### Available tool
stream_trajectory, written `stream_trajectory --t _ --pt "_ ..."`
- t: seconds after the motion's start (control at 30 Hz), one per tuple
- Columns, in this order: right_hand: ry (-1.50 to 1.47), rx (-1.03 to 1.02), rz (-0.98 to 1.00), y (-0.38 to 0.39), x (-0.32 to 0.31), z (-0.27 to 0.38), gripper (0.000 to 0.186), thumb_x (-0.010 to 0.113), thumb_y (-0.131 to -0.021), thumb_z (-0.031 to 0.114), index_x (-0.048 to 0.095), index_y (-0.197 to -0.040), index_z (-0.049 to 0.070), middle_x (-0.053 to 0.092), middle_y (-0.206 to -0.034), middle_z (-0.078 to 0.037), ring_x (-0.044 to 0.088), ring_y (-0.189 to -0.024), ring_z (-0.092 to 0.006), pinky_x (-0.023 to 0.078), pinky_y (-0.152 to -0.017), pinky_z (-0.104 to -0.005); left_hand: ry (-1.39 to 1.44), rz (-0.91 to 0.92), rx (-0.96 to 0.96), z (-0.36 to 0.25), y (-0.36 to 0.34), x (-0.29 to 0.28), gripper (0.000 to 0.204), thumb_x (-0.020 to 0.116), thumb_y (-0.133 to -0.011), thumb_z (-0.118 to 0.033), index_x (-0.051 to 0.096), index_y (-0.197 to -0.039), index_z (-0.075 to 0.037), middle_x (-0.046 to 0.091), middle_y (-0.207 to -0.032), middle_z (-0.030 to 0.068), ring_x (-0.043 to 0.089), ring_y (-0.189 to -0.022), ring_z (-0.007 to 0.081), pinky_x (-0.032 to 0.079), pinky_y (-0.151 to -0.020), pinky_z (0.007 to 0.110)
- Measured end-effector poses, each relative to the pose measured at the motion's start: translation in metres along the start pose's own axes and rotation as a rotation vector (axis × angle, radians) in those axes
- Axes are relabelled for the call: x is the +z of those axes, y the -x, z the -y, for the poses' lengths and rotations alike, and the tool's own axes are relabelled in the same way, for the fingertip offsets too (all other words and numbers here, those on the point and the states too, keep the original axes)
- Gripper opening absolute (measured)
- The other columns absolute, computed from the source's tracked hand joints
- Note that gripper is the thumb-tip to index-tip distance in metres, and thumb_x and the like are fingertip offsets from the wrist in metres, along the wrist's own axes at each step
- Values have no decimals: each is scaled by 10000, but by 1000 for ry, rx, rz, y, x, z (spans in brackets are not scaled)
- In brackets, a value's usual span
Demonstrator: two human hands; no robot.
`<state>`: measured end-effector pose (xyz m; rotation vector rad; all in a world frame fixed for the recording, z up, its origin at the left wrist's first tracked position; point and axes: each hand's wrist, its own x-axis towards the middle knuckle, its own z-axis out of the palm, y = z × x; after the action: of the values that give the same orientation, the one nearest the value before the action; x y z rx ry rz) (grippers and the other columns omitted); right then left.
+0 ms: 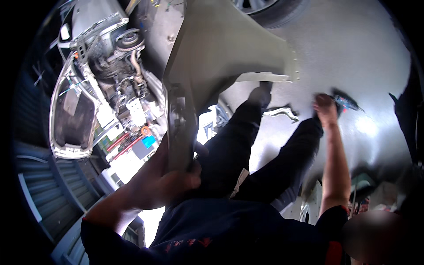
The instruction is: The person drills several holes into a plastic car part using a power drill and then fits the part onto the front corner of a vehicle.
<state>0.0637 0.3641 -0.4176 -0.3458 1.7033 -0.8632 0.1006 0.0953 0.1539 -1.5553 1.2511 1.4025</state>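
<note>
Head view, a car workshop: my left hand (174, 183) clasps the near end of a large beige-grey panel (221, 48), thumb along one side, fingers curled behind the edge and partly hidden. The panel extends ahead of me over the floor (375, 57), its narrow end toward me and its broad part beyond. I judge that I grip this slim, folded end because it fits one palm and spares my other arm. Whether the far end rests on anything, I cannot tell.

My right hand (325, 106) is out to the side, by my right leg (296, 150), fingers looking partly curled at the near end of a tool (349, 102), blue and dark, with a slim tip pointing right. Blur hides how far that hand is closed, so I cannot tell whether it grips the tool or only touches it. The wide reach seems to keep the tip well apart from the panel.

Between my legs a pale, bent strip (282, 113) lies on the floor, perhaps there because it is within easy reach. A tyre (287, 13) shows near the panel's broad part, and to my left sits a stripped car (119, 57), its workings bare
</note>
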Motion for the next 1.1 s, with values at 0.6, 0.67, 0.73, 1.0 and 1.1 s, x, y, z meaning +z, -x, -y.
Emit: stream_trajectory --t 0.6,0.67,0.73,1.0,1.1 --pt "-1290 -100 564 209 -20 438 204 651 -1040 228 649 -948 46 589 -755 32 549 -638 -60 452 -596 -225 193 267 343 17 -9 -20 859 687 -877 -139 134 -1533 -103 517 -1149 69 558 -890 115 510 -682 277" --pt "-1376 -48 486 213 -11 445 213 629 -1051 217 647 -971 21 610 -753 16 556 -606 -73 459 -568 -226 204 275 339 12 -4 -23 911 684 -877 -143 74 -1552 -104 512 -1120 78 559 -857 113 507 -657 276" --pt "-1386 0 409 219 -3 455 217 621 -1055 214 646 -979 12 613 -738 11 551 -571 -78 455 -537 -225 201 298 269 12 -5 -28 982 675 -883 -151 -28 -1568 -120 503 -1080 81 549 -776 102 493 -606 266" --pt "-1424 -40 340 214 9 433 229 611 -1060 231 628 -938 37 592 -682 -8 524 -535 -86 396 -468 -236 195 249 246 10 -3 -20 731 689 -888 -186 264 -1481 -157 478 -1137 14 527 -874 80 479 -617 257" --pt "-1560 -115 411 202 18 426 232 586 -1070 247 608 -943 55 605 -820 -27 536 -641 -97 458 -588 -266 180 241 269 11 -7 -17 631 673 -905 -151 323 -1430 -136 492 -1126 17 529 -875 102 487 -698 283"
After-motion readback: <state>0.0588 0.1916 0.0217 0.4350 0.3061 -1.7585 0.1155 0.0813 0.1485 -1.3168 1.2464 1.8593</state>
